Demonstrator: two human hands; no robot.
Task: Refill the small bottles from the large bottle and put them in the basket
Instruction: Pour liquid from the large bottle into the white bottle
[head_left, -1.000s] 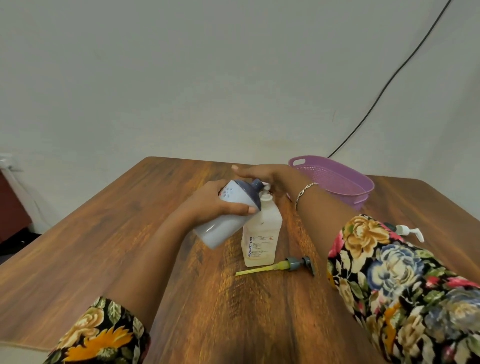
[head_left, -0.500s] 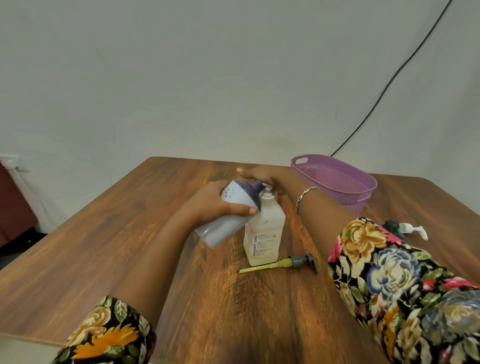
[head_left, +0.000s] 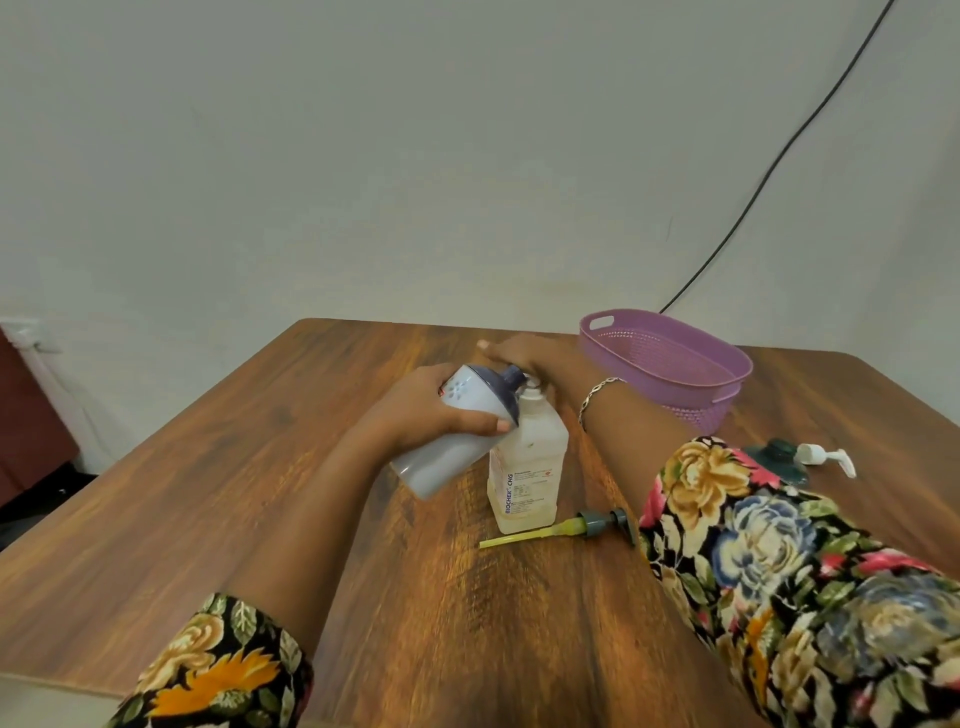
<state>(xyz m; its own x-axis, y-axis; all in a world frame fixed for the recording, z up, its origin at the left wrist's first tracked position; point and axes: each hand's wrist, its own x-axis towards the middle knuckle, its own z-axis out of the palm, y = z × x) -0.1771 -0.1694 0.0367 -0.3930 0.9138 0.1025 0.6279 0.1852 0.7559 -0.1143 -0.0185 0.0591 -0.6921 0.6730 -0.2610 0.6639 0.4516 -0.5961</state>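
The white bottle is gripped by the left hand and tipped onto the neck of the clear bottle, left of the basket. The right hand is placed behind that neck; its grasp cannot be told. No bottle is seen in the basket, so filling is judged under way, with capping and basketing left.

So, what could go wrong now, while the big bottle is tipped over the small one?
1. The left hand tilts the large bottle into the small bottle; liquid may miss and wet the table.
2. Whether the right hand grips the small bottle is unclear; a nudge could tip it.
3. The loose pump lies beside the right sleeve, which might knock it.
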